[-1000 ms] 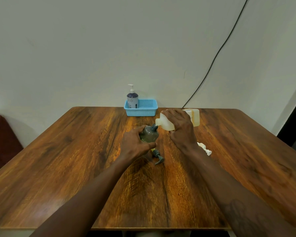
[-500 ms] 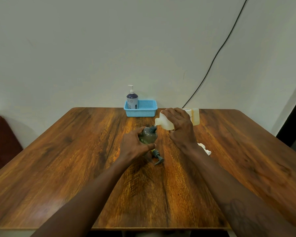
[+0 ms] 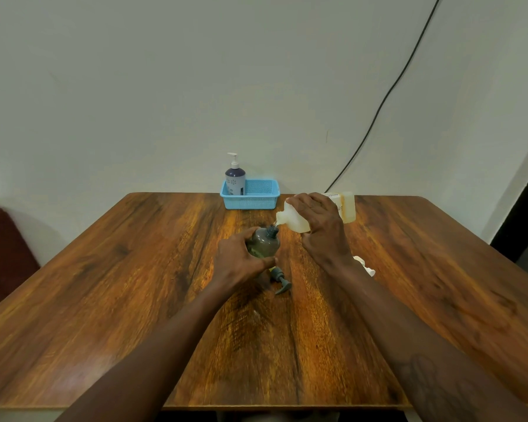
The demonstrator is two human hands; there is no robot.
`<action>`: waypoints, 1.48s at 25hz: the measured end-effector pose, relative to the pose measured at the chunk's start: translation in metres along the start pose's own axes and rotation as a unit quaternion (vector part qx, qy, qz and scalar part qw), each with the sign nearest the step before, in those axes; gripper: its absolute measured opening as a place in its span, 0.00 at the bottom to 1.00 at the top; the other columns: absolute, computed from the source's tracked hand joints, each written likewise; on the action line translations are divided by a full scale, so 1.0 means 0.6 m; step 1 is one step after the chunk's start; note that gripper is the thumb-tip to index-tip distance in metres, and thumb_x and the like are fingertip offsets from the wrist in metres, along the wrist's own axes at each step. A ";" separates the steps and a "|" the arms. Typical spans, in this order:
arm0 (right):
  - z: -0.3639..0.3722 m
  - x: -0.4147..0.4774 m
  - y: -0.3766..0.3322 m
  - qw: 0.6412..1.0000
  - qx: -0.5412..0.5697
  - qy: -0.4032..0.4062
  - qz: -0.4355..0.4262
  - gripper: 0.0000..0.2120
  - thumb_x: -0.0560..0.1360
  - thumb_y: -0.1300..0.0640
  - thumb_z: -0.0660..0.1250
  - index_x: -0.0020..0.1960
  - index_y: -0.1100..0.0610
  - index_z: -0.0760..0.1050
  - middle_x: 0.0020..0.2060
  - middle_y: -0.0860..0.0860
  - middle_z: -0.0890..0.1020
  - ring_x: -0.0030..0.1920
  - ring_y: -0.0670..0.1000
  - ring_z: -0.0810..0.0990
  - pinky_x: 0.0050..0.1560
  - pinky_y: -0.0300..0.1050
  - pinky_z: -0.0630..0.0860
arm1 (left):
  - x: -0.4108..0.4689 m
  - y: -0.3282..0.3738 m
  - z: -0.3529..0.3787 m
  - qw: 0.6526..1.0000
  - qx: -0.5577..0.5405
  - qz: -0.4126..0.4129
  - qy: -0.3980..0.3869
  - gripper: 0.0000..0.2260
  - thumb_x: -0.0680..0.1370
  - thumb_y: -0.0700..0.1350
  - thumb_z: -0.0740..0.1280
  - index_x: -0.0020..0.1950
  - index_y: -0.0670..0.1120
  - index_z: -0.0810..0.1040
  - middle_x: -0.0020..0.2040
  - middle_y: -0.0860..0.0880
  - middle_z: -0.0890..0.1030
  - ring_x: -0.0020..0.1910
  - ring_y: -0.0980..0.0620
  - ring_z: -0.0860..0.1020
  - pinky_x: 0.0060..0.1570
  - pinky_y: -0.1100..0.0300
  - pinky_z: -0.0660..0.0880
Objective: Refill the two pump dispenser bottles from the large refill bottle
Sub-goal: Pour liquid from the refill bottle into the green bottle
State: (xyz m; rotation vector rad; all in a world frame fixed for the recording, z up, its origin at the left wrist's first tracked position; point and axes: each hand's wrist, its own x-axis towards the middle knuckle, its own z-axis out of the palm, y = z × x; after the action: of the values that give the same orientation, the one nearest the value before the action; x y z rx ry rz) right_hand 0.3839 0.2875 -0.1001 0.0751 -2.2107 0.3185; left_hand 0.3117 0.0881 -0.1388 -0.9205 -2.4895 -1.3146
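Wooden table (image 3: 134, 300): tilted refill bottle (image 3: 346, 205), spout just above olive dispenser bottle's (image 3: 264, 243) neck.
Right hand (image 3: 320, 226) wraps refill bottle at dispenser's 1 o'clock; left hand (image 3: 241, 260) grips dispenser, mid-table. Blue basket (image 3: 256, 199) holding purple pump bottle (image 3: 235, 179) at table's 12 o'clock. Grey pump head (image 3: 279, 278) lies at dispenser's 5 o'clock, white pump head (image 3: 365, 264) at 3.

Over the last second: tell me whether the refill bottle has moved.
No. The refill bottle stays tilted just right of the blue basket, its spout at the mouth of the grey dispenser bottle.
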 end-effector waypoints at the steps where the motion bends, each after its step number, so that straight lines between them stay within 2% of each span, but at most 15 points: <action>1: -0.001 0.000 0.000 1.000 0.001 -0.001 0.000 0.38 0.64 0.75 0.76 0.72 0.57 0.76 0.67 0.54 0.80 0.68 0.60 0.73 0.67 0.62 0.73 | -0.001 0.001 0.000 1.000 0.001 0.000 0.001 0.36 0.66 0.59 0.80 0.72 0.53 0.75 0.58 0.55 0.82 0.52 0.58 0.78 0.45 0.70 0.71; 8: -0.003 0.000 -0.002 1.000 -0.001 -0.002 -0.005 0.37 0.64 0.74 0.76 0.71 0.58 0.76 0.67 0.55 0.80 0.68 0.60 0.73 0.67 0.63 0.73 | -0.003 0.000 0.000 1.000 -0.007 -0.003 0.002 0.36 0.66 0.59 0.80 0.72 0.54 0.75 0.58 0.55 0.82 0.53 0.58 0.79 0.47 0.69 0.73; 16: -0.001 -0.002 -0.003 1.000 -0.001 -0.003 -0.008 0.38 0.63 0.74 0.77 0.71 0.58 0.76 0.66 0.55 0.81 0.68 0.60 0.73 0.66 0.63 0.73 | -0.004 -0.003 0.001 1.000 -0.005 0.006 0.002 0.36 0.65 0.59 0.80 0.71 0.54 0.75 0.58 0.55 0.82 0.53 0.57 0.80 0.51 0.62 0.78; 19: -0.002 -0.001 -0.003 1.000 -0.002 -0.004 -0.012 0.38 0.63 0.75 0.77 0.71 0.58 0.76 0.66 0.55 0.81 0.68 0.61 0.73 0.65 0.65 0.74 | -0.004 -0.003 0.001 1.000 -0.008 0.005 0.000 0.36 0.65 0.59 0.80 0.71 0.54 0.75 0.57 0.56 0.81 0.53 0.57 0.79 0.49 0.65 0.76; 31: 0.001 -0.002 -0.003 1.000 -0.005 -0.008 -0.013 0.37 0.64 0.75 0.76 0.71 0.58 0.76 0.66 0.55 0.80 0.69 0.59 0.72 0.66 0.65 0.74 | -0.010 -0.003 -0.004 1.000 -0.015 0.000 -0.002 0.35 0.65 0.57 0.81 0.70 0.55 0.75 0.55 0.57 0.81 0.52 0.58 0.80 0.49 0.65 0.76; 37: 0.000 -0.003 -0.004 1.000 -0.008 -0.001 -0.020 0.37 0.63 0.75 0.77 0.70 0.58 0.77 0.65 0.55 0.81 0.68 0.60 0.73 0.66 0.65 0.74 | -0.013 0.003 -0.007 1.000 -0.008 -0.011 -0.005 0.35 0.66 0.55 0.81 0.71 0.53 0.75 0.53 0.58 0.79 0.49 0.61 0.78 0.45 0.71 0.71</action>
State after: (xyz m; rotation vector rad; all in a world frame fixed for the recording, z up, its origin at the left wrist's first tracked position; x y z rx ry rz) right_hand 0.3855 0.2852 -0.1009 0.1114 -2.2110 0.2791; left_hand 0.3182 0.0821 -0.1384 -0.9069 -2.5069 -1.3415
